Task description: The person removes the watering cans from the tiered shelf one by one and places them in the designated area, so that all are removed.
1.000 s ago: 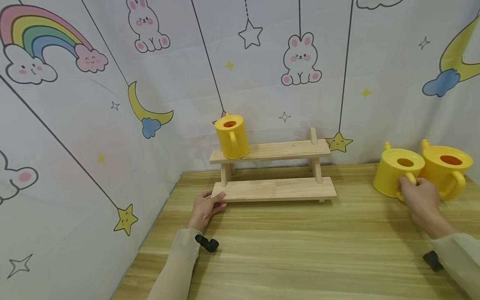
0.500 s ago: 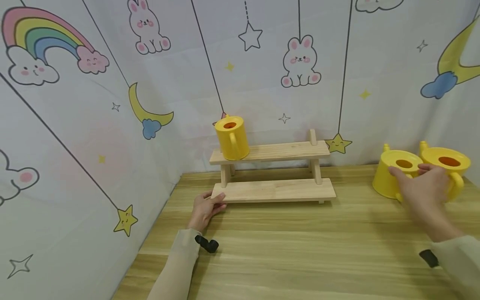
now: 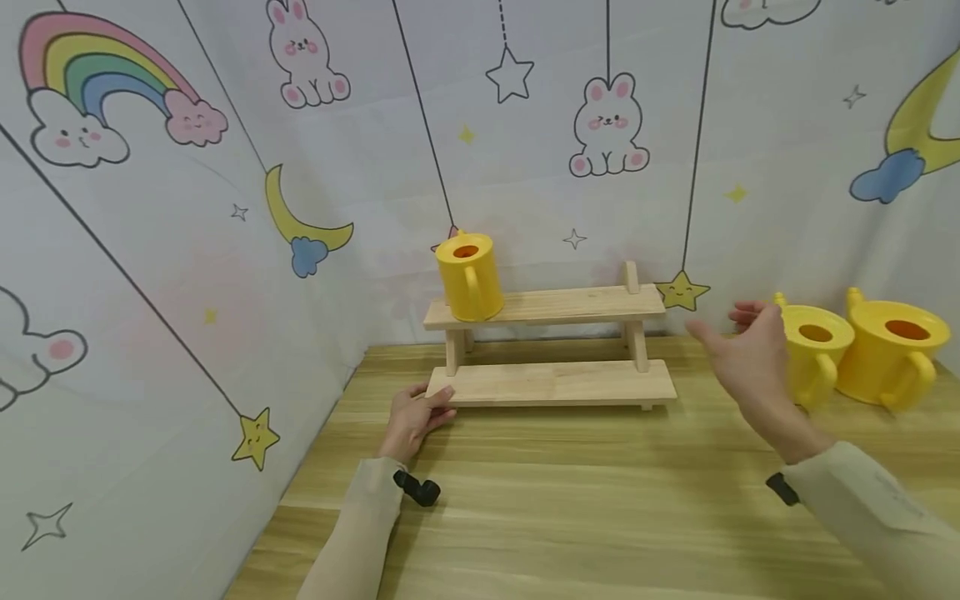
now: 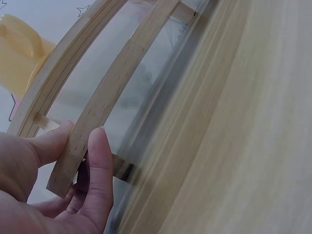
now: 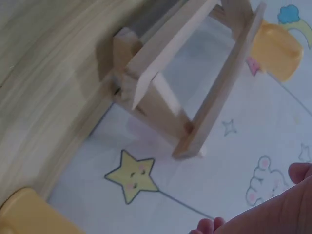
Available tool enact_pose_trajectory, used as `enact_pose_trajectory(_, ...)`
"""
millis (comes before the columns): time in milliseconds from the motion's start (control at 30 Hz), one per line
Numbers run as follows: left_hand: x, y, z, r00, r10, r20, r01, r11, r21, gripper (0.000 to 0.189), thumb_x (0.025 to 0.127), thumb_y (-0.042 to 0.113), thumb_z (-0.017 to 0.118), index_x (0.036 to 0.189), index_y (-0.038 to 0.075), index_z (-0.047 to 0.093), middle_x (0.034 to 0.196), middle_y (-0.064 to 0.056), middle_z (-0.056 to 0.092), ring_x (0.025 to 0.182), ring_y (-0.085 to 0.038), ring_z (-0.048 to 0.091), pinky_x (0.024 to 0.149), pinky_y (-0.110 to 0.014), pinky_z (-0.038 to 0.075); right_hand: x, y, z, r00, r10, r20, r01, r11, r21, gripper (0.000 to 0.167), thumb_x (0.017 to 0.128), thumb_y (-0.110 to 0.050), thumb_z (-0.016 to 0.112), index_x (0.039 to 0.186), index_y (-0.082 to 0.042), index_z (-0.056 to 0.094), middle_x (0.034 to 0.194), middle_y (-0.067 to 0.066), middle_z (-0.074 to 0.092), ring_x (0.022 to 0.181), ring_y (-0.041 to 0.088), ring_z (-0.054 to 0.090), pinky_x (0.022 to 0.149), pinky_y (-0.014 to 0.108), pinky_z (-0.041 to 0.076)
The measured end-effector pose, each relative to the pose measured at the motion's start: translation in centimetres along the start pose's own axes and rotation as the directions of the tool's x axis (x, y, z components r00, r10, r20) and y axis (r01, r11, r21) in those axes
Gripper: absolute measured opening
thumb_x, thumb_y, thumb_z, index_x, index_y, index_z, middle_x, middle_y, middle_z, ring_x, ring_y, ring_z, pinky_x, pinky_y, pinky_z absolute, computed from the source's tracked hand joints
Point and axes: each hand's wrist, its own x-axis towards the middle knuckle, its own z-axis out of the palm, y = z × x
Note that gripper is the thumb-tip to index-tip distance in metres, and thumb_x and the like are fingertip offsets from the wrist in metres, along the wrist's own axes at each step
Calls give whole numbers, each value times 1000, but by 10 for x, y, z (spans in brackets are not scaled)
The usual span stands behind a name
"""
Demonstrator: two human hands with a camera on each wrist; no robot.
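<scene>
A two-tier wooden shelf point(image 3: 555, 383) stands at the back of the table. My left hand point(image 3: 408, 422) grips the left end of its lower board, thumb on top and fingers underneath, as the left wrist view shows up close with the board point(image 4: 114, 87) between them. On the upper tier's left end sits a yellow watering can point(image 3: 472, 283), handle facing me. My right hand point(image 3: 752, 375) hovers with fingers spread and nothing in it, right of the shelf. Behind it, a second yellow watering can point(image 3: 806, 354) is partly covered, beside a third, larger-looking one point(image 3: 892, 354).
A white cloth backdrop point(image 3: 540, 192) printed with rabbits, stars and moons hangs right behind the shelf and along the left side. The wood-grain table point(image 3: 555, 500) stretches forward from the shelf. A short wooden peg point(image 3: 632, 277) sticks up from the upper tier's right end.
My right hand let go of the middle watering can's handle, rose and moved left toward the shelf with fingers spread. The left hand stays on the lower board; the cans have not moved.
</scene>
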Motion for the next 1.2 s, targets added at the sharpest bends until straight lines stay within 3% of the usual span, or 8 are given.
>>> enact_pose_trajectory(167,1,-1,-1,1000,-4,-7,4,1000,-3,72,103,3,75,162,-12,36,94,-8,74,72,-11,76,70,-22,70,-4,-24,31,991,-86,104,78,994,77,87,104,-52,71,161,0,33,159,22,42,142,37,44,109,44,46)
enact_pose_trajectory(367,3,0,0,1000,-10,-14,10,1000,-6,71,103,3,76,161,-10,37,100,-11,73,72,-12,77,70,-22,70,-12,-52,69,959,-193,209,172,978,118,84,102,-53,75,156,-1,40,152,23,48,137,39,52,109,43,49)
enact_pose_trajectory(600,4,-1,-1,1000,-6,-15,6,1000,-21,73,102,3,76,162,-11,36,101,-13,73,72,-12,77,70,-22,69,-16,-82,116,923,-237,303,200,969,148,75,100,-48,79,151,-2,47,147,20,56,136,37,57,118,53,53)
enact_pose_trajectory(1033,2,0,-1,1000,-7,-20,7,1000,-17,68,103,4,76,160,-8,42,100,-11,73,74,-13,77,70,-22,70,-20,-129,191,876,-316,364,241,941,236,67,96,-35,85,144,-2,53,140,16,61,132,35,59,118,51,55)
enact_pose_trajectory(1200,2,0,1,1000,-18,-14,18,1000,-22,69,102,4,76,160,-9,40,100,-10,73,74,-12,77,70,-22,70,-14,-140,210,872,-328,364,255,938,236,63,95,-35,85,139,-2,55,136,15,61,129,33,60,116,49,57)
